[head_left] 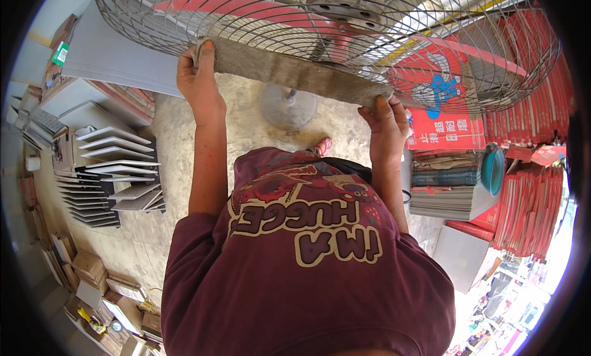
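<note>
- Top ctr, nr wire-caged fan point(337, 42): grey-brown strip point(295, 72) held taut btwn both hands; can't tell if it touches cage.
- L hand point(200, 73): thumb & fingers pinched on strip's L end.
- R hand point(386, 122): same pinch, R end, lower in view.
- Round grey base point(274, 107) on floor beyond.
- Red boxes point(523, 214) stacked far R.
</note>
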`<state>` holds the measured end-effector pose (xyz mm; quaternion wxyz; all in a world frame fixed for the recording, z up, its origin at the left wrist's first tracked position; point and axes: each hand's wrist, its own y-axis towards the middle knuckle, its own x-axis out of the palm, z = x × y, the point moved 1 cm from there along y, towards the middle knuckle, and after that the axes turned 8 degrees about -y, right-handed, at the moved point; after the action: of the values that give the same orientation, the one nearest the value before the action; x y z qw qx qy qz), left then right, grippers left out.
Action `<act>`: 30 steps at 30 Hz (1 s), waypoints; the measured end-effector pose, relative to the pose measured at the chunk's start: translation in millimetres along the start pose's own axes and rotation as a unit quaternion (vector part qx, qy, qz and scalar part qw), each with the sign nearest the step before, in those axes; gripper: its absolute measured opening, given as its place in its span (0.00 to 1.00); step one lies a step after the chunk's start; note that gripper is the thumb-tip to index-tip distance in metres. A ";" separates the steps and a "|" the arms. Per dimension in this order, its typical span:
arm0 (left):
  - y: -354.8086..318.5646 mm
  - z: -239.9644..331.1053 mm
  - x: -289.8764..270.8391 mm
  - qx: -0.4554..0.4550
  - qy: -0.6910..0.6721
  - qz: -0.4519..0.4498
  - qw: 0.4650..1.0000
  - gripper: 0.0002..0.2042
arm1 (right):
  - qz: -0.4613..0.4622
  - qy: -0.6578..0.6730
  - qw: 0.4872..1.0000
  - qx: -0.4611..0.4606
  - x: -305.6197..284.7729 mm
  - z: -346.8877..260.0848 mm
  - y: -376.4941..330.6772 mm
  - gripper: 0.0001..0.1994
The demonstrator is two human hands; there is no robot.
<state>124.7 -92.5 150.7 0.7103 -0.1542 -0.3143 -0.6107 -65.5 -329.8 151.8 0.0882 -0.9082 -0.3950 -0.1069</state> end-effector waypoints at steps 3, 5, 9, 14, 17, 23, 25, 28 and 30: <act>-10.6 -11.7 5.1 -0.033 0.003 0.005 0.999 0.06 | 0.020 -0.007 1.000 -0.022 -12.8 -4.9 3.3 0.09; -15.5 -15.2 8.5 -0.048 -0.001 -0.004 0.999 0.06 | 0.036 0.000 0.998 -0.050 -19.4 -8.8 7.2 0.09; -23.9 -18.6 14.3 -0.076 -0.006 -0.044 0.996 0.07 | 0.060 -0.004 0.995 -0.081 -26.0 -23.6 10.8 0.09; -44.0 -29.2 20.5 -0.124 0.031 -0.087 0.988 0.10 | 0.080 -0.011 0.988 -0.130 -40.1 -40.2 18.8 0.08; -60.8 -42.5 21.3 -0.168 0.060 -0.111 0.978 0.09 | 0.082 -0.013 0.983 -0.166 -47.0 -57.1 20.8 0.07; -88.9 -50.4 36.3 -0.254 0.054 -0.184 0.948 0.08 | 0.096 -0.020 0.958 -0.270 -48.6 -102.2 19.1 0.06; -92.9 -58.5 34.7 -0.279 0.055 -0.194 0.939 0.08 | 0.114 -0.040 0.950 -0.288 -44.7 -106.1 19.5 0.06; -92.8 -67.4 30.8 -0.286 0.053 -0.173 0.941 0.08 | 0.135 -0.044 0.943 -0.302 -43.5 -99.7 27.8 0.06; -89.9 -70.5 27.1 -0.293 0.056 -0.151 0.943 0.09 | 0.170 -0.067 0.935 -0.305 -39.9 -91.1 30.6 0.06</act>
<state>57.8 -174.5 99.8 0.5495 -0.2715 -0.1013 -0.7836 -80.9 -400.5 226.5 -0.2032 -0.9499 -0.1885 -0.1444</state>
